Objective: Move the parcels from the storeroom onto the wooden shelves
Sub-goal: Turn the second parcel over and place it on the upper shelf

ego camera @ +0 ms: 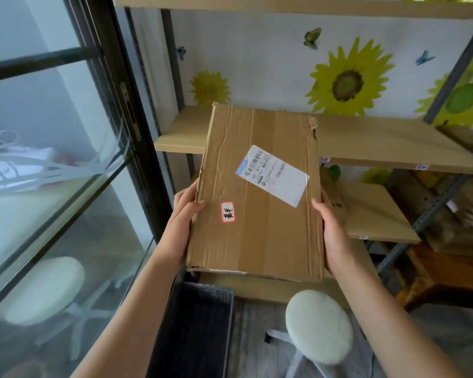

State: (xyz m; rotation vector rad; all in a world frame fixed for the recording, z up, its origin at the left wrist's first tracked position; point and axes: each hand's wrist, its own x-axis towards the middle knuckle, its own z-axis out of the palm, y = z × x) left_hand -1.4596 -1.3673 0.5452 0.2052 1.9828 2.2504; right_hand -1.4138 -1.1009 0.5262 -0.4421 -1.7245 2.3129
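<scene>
A flat brown cardboard parcel [260, 192] with a white shipping label and a small red-edged sticker fills the middle of the view. My left hand [185, 214] grips its left edge and my right hand [331, 230] grips its right edge. The parcel's far end reaches over the front of a wooden shelf [380, 143]. Whether it rests on the board or hovers above it is not clear. A lower wooden shelf [374, 214] lies to the right, with another cardboard box [336, 197] partly hidden behind the parcel.
A glass door with a black frame [137, 126] stands close on the left. A black crate [200, 331] and a round white stool [318, 326] sit on the floor below. Grey metal shelf struts [432, 208] and wooden items stand at the right.
</scene>
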